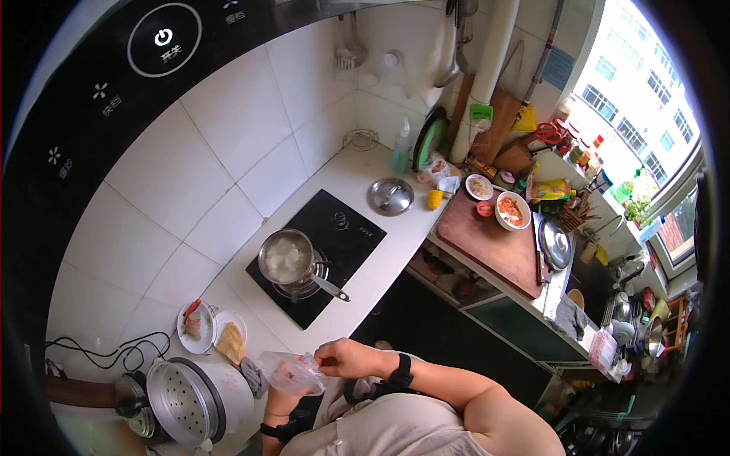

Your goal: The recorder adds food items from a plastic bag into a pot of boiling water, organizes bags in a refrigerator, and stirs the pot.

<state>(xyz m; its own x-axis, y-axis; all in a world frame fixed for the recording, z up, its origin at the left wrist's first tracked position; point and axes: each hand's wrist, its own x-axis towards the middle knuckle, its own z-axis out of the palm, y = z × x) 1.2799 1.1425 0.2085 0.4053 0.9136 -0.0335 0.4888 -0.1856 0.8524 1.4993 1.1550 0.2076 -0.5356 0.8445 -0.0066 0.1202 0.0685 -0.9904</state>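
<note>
A clear plastic bag [291, 373] hangs over my left hand [285, 393], whose fingers show only blurrily through the film. My right hand [348, 358] pinches the bag's edge between thumb and fingers. Beyond my hands, a steel saucepan [286, 256] with pale pieces in cloudy liquid stands on the black gas hob [353, 239]; its handle points towards me. Left of the bag, a gray cloth [254, 377] lies near a white plate [239, 322] with a folded yellowish piece on it. Another plate [197, 342] holds a red chili and a pale piece of food.
A pot with a perforated steamer insert [185, 404] stands at lower left beside black cables [125, 350]. A metal lid [391, 196] lies behind the hob. On the right, a cutting board [485, 245] carries a bowl [513, 211], half a tomato and a knife [540, 256].
</note>
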